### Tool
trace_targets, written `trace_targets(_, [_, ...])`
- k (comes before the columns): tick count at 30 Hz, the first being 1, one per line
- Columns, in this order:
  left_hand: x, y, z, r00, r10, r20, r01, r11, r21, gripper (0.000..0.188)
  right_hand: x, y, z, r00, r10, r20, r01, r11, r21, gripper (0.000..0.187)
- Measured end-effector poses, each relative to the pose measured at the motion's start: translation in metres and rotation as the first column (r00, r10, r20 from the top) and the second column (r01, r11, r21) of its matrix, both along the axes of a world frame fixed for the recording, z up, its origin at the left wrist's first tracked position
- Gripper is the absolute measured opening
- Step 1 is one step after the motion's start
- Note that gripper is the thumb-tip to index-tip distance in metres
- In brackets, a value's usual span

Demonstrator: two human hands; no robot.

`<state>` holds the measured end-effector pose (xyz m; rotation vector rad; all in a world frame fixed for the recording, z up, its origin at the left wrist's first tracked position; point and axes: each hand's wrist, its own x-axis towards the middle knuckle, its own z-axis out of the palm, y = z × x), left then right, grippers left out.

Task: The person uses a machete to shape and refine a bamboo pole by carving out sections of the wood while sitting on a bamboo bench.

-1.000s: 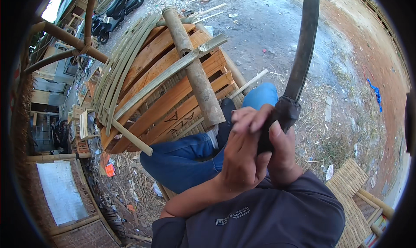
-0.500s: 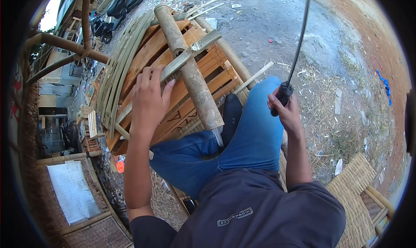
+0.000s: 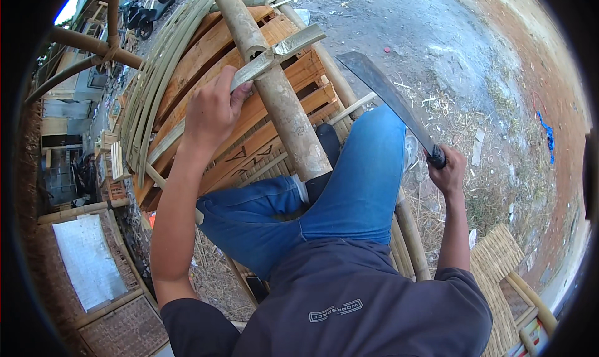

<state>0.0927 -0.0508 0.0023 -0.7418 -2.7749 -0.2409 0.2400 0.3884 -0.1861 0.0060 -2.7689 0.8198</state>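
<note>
My right hand [image 3: 448, 171] is wrapped around the black handle of a machete [image 3: 390, 101]. Its long, curved blade reaches up and left over the ground beyond my knee. With my left hand [image 3: 212, 110] I grip a split bamboo strip [image 3: 299, 41], fingers curled over it and thumb at its side. The strip lies slantwise across a thick bamboo pole [image 3: 284, 120], at a notch in the pole. That pole rests on orange-brown wooden boards [image 3: 206, 89], its near end beside my legs. The blade is apart from the strip and the pole.
Several long bamboo strips [image 3: 145, 101] lie bundled along the boards' left side. A bamboo frame [image 3: 93, 44] stands at the upper left. Woven bamboo matting [image 3: 499, 251] lies at the lower right. Shavings litter the ground on the right, near a blue scrap [image 3: 547, 135].
The machete has swung from upright to slanting leftward, its flat now showing, as my right hand moved right and lower. My left hand has closed on the bamboo strip.
</note>
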Motion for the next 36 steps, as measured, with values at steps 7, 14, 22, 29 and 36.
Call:
trace_targets(7, [-0.003, 0.001, -0.002, 1.000, 0.003, -0.016, -0.002, 1.000, 0.016, 0.027, -0.037, -0.008, 0.046, 0.978, 0.134, -0.157, -0.099, 0.972, 0.215, 0.017])
trace_targets(14, [-0.006, -0.006, -0.006, 0.997, -0.050, -0.063, 0.052, 0.998, 0.040, 0.030, -0.070, -0.007, 0.098, 0.966, 0.197, -0.167, -0.122, 0.918, 0.377, 0.014])
trace_targets(22, [-0.006, -0.006, -0.011, 0.991, -0.048, -0.123, 0.050, 0.999, 0.011, 0.033, -0.064, 0.010, 0.112, 0.981, 0.159, -0.111, -0.090, 0.879, 0.468, 0.014])
trace_targets(29, [-0.008, -0.010, -0.011, 0.996, -0.040, -0.075, 0.043, 0.998, 0.040, 0.028, -0.057, 0.007, 0.120, 0.986, 0.104, -0.126, -0.030, 0.872, 0.488, 0.013])
trace_targets(36, [-0.012, -0.014, -0.017, 0.989, -0.075, -0.128, 0.077, 0.997, 0.015, 0.033, -0.051, -0.008, 0.149, 0.997, -0.006, 0.078, -0.034, 0.868, 0.495, 0.010])
